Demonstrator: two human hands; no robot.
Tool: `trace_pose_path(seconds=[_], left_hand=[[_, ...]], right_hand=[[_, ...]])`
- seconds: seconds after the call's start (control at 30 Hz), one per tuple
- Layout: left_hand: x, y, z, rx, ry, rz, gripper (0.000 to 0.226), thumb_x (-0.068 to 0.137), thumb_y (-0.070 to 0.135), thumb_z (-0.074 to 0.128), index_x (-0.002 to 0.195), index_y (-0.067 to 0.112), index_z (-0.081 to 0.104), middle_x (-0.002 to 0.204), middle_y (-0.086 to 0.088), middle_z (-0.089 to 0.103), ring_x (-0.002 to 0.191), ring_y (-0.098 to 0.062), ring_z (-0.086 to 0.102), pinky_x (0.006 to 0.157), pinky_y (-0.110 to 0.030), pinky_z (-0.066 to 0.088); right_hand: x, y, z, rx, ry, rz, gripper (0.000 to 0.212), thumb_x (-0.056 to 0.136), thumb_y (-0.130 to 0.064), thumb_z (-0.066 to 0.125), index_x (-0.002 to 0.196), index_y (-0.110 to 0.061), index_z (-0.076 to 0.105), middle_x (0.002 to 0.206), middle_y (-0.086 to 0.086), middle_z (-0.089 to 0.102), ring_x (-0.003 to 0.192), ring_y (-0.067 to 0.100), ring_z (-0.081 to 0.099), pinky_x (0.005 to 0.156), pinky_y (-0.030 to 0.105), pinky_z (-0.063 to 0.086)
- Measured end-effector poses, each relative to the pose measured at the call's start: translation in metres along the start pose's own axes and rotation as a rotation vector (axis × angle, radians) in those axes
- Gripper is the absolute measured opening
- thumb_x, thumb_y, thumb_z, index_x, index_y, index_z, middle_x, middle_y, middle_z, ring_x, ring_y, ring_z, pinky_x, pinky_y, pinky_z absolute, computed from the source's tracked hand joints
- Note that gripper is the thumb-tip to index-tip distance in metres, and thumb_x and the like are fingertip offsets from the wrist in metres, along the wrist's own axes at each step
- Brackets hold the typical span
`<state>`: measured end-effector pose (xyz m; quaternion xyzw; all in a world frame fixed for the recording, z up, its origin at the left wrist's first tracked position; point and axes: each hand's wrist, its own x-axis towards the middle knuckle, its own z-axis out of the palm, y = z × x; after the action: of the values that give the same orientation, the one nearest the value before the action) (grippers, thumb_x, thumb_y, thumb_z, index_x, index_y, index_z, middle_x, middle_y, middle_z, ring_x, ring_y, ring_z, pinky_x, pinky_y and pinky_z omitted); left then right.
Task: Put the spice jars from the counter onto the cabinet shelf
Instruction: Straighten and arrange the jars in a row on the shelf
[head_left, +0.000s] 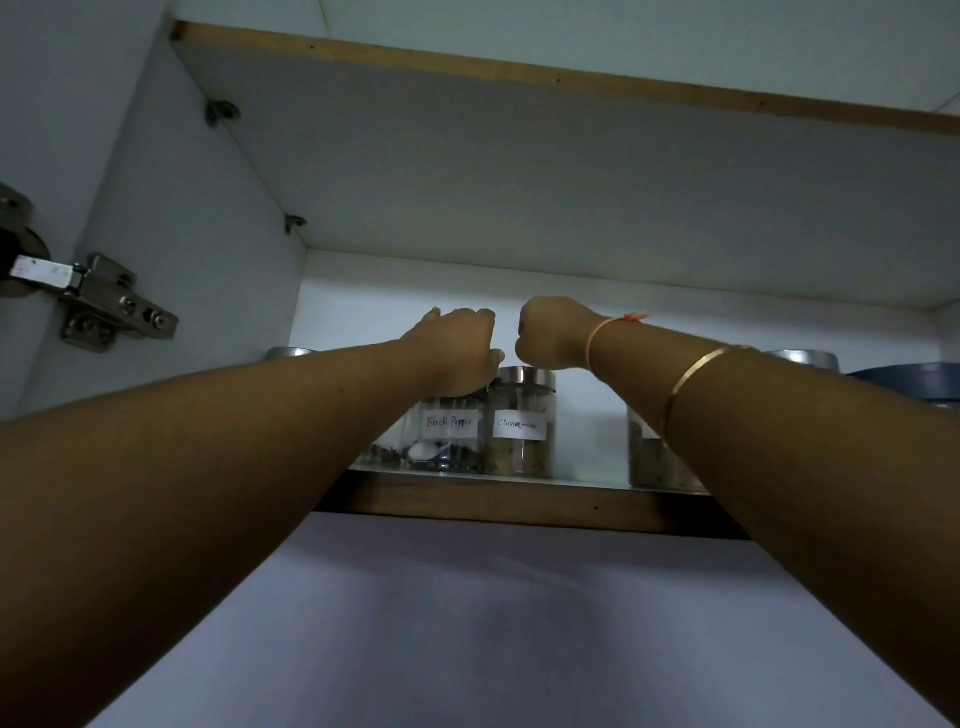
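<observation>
A person's left hand (457, 345) clamps over the lid of the black pepper jar (447, 434) on the cabinet shelf (519, 501), touching the cinnamon jar (521, 423) beside it. The right hand (553, 332) hovers above, curled into a fist, holding nothing visible.

On the wooden-edged cabinet shelf (519, 501), the clear glass jar labelled "Black Pepper" (451, 436) stands touching the left side of the steel-lidded glass jar labelled "Cinnamon" (521, 423). Further right, apart from them, a third glass jar (647, 452) stands partly behind the right forearm. The left hand (457, 351) rests on the pepper jar's top (lid hidden); the right hand (553, 332) sits over the cinnamon jar. A metal door hinge (111, 304) is on the left wall.
</observation>
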<state>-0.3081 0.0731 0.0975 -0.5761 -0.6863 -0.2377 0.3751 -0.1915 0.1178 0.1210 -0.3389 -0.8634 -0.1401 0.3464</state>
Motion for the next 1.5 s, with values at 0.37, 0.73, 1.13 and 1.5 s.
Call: trace_pose_path(seconds=[0.37, 0.73, 1.13, 1.5], left_hand=[[0.002, 0.077, -0.029, -0.172, 0.032, 0.117, 0.035, 0.096, 0.026, 0.041, 0.125, 0.008, 0.048, 0.120, -0.014, 0.058, 0.100, -0.027, 0.054, 0.078, -0.030, 0.038], [0.002, 0.132, -0.038, -0.160, -0.084, 0.147, 0.041, 0.100, 0.025, 0.035, 0.132, 0.002, 0.045, 0.135, -0.015, 0.050, 0.123, -0.029, 0.047, 0.100, -0.036, 0.037], [0.012, 0.152, -0.027, -0.193, -0.240, 0.135, 0.046, 0.098, 0.039, 0.043, 0.129, 0.006, 0.043, 0.125, -0.013, 0.055, 0.094, -0.019, 0.047, 0.075, -0.027, 0.034], [0.022, 0.148, -0.028, -0.132, -0.292, 0.148, 0.046, 0.097, 0.040, 0.045, 0.130, 0.009, 0.039, 0.131, -0.012, 0.052, 0.106, -0.023, 0.049, 0.084, -0.030, 0.037]], right_hand=[[-0.035, 0.034, -0.055, -0.038, 0.144, -0.001, 0.027, 0.091, -0.006, 0.045, 0.108, 0.004, 0.064, 0.111, 0.021, 0.065, 0.097, 0.032, 0.058, 0.077, 0.034, 0.043], [-0.066, 0.095, -0.078, -0.043, 0.098, 0.097, 0.023, 0.090, -0.007, 0.043, 0.102, 0.002, 0.060, 0.113, 0.021, 0.062, 0.097, 0.030, 0.055, 0.077, 0.031, 0.042], [-0.071, 0.159, -0.065, -0.017, -0.007, 0.193, 0.028, 0.087, -0.026, 0.057, 0.103, -0.004, 0.064, 0.105, 0.014, 0.065, 0.091, 0.027, 0.057, 0.075, 0.030, 0.042], [-0.071, 0.158, -0.063, -0.076, -0.033, 0.164, 0.046, 0.085, -0.044, 0.060, 0.095, -0.001, 0.071, 0.087, 0.016, 0.069, 0.067, 0.027, 0.062, 0.065, 0.037, 0.057]])
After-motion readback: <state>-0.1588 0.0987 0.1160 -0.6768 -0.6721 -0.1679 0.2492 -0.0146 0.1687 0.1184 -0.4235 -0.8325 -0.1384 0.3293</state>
